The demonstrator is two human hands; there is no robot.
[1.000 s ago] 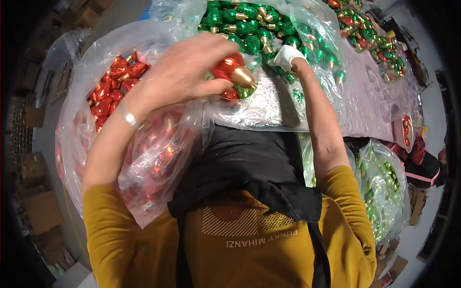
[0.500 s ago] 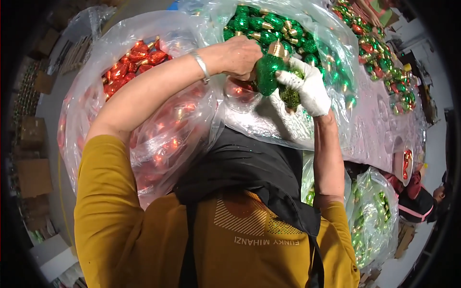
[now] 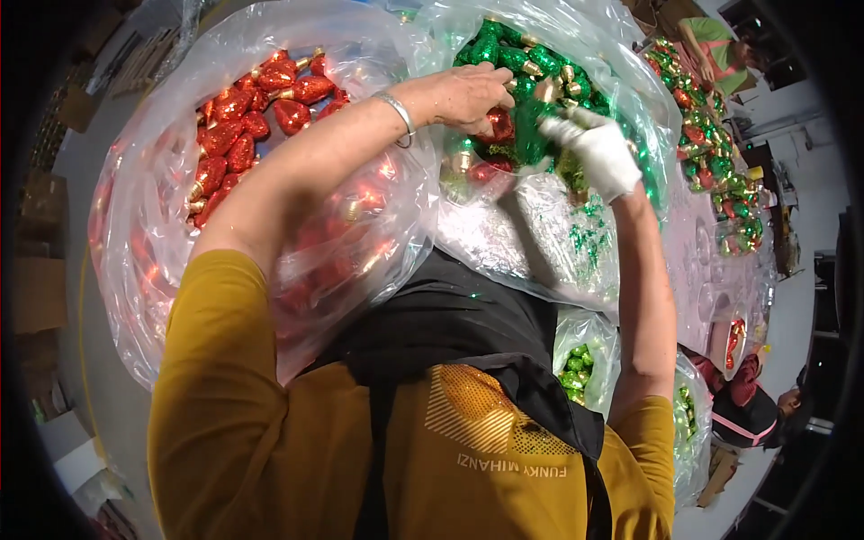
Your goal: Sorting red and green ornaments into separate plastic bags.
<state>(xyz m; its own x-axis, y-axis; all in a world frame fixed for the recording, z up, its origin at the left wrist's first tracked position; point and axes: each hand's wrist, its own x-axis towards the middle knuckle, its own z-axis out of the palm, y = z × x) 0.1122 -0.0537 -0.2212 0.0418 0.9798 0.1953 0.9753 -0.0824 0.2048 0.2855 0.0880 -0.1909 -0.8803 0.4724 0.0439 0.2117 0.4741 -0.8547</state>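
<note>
My bare left hand (image 3: 470,97), silver bracelet at the wrist, has its fingers curled down above a red glitter bulb ornament (image 3: 498,127). Whatever it grips is hidden beneath the fingers. My right hand (image 3: 601,155), in a white glove and blurred, closes on a large green bulb-shaped ornament (image 3: 533,130) with its gold cap upward. Under both hands, a clear plastic shell (image 3: 457,184) holds red ornaments, and a mossy green one (image 3: 571,171) shows beside the glove. Green ornaments (image 3: 490,43) fill the plastic bag just beyond.
A big clear bag (image 3: 126,270) of red ornaments (image 3: 229,135) stands left. At right, a table (image 3: 693,261) bears rows of filled packs (image 3: 706,162). Bags of light green ornaments (image 3: 576,369) sit below. One person (image 3: 715,54) is far right, another (image 3: 747,405) lower right.
The view has shifted, showing more of the red bag. My left hand has loosened from a tight fist. The green ornament has moved slightly right and lower behind the glove.
</note>
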